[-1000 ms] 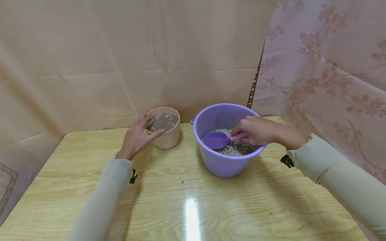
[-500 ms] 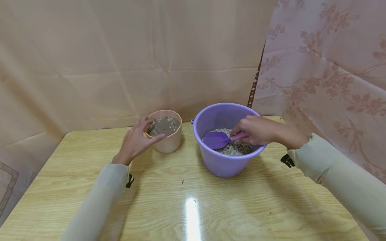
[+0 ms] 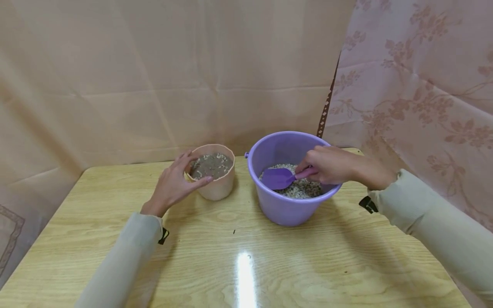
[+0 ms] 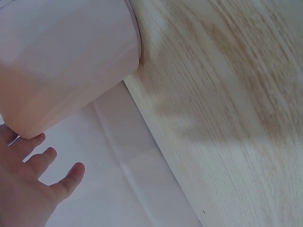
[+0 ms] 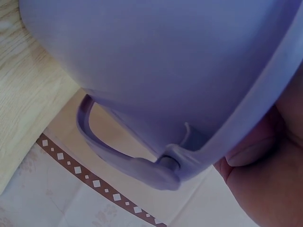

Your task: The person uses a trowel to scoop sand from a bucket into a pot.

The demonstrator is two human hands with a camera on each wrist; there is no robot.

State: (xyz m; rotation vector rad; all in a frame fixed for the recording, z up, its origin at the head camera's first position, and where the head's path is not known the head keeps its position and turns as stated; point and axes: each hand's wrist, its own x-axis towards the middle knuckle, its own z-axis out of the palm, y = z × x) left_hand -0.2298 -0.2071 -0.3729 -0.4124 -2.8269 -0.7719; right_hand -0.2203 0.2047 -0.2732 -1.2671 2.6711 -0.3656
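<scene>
A peach plastic flower pot (image 3: pixel 217 187), filled near the rim with grey-brown soil and pale bits, stands on the table at centre-left. My left hand (image 3: pixel 168 187) holds it by the rim, thumb along the near side and fingers at the left. In the left wrist view some fingertips (image 4: pixel 75 169) stick out below the pot's edge. To the right is a purple bucket (image 3: pixel 283 209) with a grainy grey mix (image 3: pixel 304 188) inside. Within the bucket, my right hand (image 3: pixel 333 166) grips the handle of a small purple plastic shovel (image 3: pixel 276 179), its blade lying over the mix.
The wooden table (image 3: pixel 200 265) ends at a beige curtain (image 3: pixel 161 107) behind the pot and bucket. A flowered cloth (image 3: pixel 423 102) hangs at the right. The bucket's carrying handle (image 5: pixel 109 153) hangs down on its far side in the right wrist view.
My left hand has drawn the flower pot a little toward me and to the right, closer to the bucket. The right hand and the shovel have stayed nearly still.
</scene>
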